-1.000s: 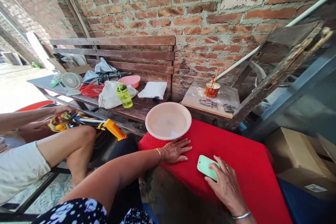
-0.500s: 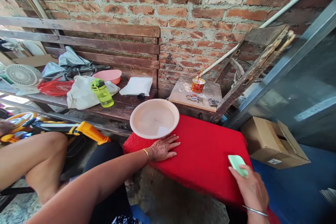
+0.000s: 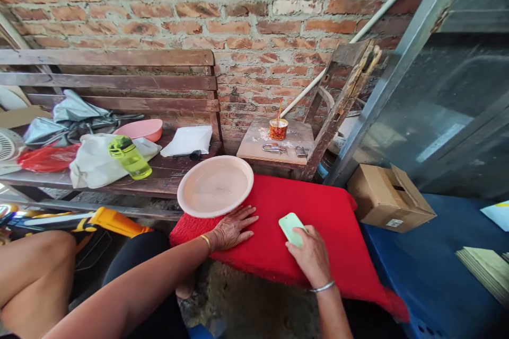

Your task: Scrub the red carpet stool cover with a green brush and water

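My left hand (image 3: 233, 229) lies flat on the red cloth (image 3: 270, 254), fingers spread, just in front of the pale pink basin (image 3: 215, 187). The basin appears to hold water and stands on the cloth's far left corner. A pale green rounded block (image 3: 291, 226), shaped like a bar of soap, is held in my right hand (image 3: 312, 254) over the right half of the cloth. Its underside is hidden, and I cannot tell whether it touches the cloth. The cloth covers a low table or bench.
A small wooden stand (image 3: 254, 143) behind bears an incense pot (image 3: 278, 128) and padlocks. On the left, a slatted bench (image 3: 167, 175) carries a green bottle (image 3: 130, 156) and bags. At right, a cardboard box (image 3: 389, 198) sits on a blue surface (image 3: 421, 265). Another person's leg (image 3: 35, 275) is at left.
My right hand has moved left across the cloth with the green block, closer to my left hand. My left hand stays flat on the cloth. The view has turned to the right.
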`<act>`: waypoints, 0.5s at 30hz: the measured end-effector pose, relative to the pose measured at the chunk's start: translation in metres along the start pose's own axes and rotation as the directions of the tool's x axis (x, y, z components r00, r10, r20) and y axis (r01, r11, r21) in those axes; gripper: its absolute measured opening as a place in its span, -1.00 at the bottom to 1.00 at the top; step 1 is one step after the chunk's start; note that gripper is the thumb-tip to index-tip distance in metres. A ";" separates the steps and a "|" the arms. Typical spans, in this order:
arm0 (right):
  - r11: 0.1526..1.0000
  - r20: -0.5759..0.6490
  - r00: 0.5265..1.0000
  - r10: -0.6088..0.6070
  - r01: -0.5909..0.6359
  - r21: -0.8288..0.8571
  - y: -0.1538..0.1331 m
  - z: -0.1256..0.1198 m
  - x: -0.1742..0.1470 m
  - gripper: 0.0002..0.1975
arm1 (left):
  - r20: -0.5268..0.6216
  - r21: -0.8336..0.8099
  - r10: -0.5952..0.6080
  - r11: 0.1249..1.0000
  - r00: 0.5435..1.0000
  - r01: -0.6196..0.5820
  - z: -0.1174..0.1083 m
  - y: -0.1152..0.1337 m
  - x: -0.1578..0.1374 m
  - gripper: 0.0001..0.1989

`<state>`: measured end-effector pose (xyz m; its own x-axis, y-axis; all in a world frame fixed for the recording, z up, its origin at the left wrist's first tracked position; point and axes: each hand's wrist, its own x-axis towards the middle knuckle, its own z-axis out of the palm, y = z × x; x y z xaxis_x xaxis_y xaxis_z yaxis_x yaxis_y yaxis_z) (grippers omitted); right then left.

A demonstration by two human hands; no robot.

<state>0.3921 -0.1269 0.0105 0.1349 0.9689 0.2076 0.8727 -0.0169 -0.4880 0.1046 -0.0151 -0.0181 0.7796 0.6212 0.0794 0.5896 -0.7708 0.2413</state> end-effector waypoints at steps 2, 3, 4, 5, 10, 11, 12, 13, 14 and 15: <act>0.990 -0.075 0.989 0.124 -0.128 -0.060 0.044 -0.020 -0.010 -0.65 | -0.004 0.004 -0.007 1.000 1.000 0.007 0.000 0.000 0.000 -0.48; 0.972 -0.126 0.970 0.207 -0.218 -0.083 0.071 -0.032 -0.017 -0.63 | -0.007 0.004 -0.010 1.000 1.000 0.010 0.000 0.000 -0.001 -0.49; 0.946 -0.186 0.939 0.287 -0.309 -0.098 0.098 -0.045 -0.026 -0.59 | -0.008 0.004 -0.012 1.000 1.000 0.012 0.000 0.000 -0.001 -0.49; 0.902 -0.249 0.891 0.380 -0.417 -0.114 0.122 -0.057 -0.035 -0.55 | -0.004 0.005 -0.012 1.000 1.000 0.012 0.000 0.000 -0.001 -0.49; 0.819 -0.457 0.758 0.466 -0.565 -0.101 0.142 -0.070 -0.051 -0.39 | 0.006 0.002 -0.007 1.000 1.000 0.007 -0.001 0.000 -0.001 -0.48; 0.877 -0.442 0.805 0.396 -0.475 -0.078 0.125 -0.061 -0.045 -0.41 | 0.000 -0.001 -0.006 1.000 1.000 0.006 -0.002 0.000 -0.001 -0.49; 0.930 -0.407 0.858 0.312 -0.363 -0.051 0.104 -0.050 -0.038 -0.45 | -0.005 -0.002 -0.007 1.000 1.000 0.007 -0.002 0.000 -0.001 -0.49; 0.968 -0.355 0.908 0.222 -0.248 -0.028 0.079 -0.038 -0.030 -0.51 | -0.007 0.000 -0.009 1.000 1.000 0.009 -0.003 0.001 -0.001 -0.49; 0.989 -0.292 0.947 0.135 -0.145 -0.012 0.054 -0.025 -0.022 -0.57 | -0.004 0.004 -0.013 1.000 1.000 0.013 -0.003 0.001 -0.001 -0.49; 0.998 -0.222 0.973 0.055 -0.059 -0.011 0.030 -0.014 -0.015 -0.64 | 0.003 0.011 -0.017 1.000 1.000 0.017 -0.004 0.002 0.000 -0.49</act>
<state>0.4233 -0.1455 0.0045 0.2833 0.8874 0.3637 0.8683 -0.0763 -0.4902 0.1044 -0.0161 -0.0138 0.7700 0.6339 0.0728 0.6051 -0.7616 0.2319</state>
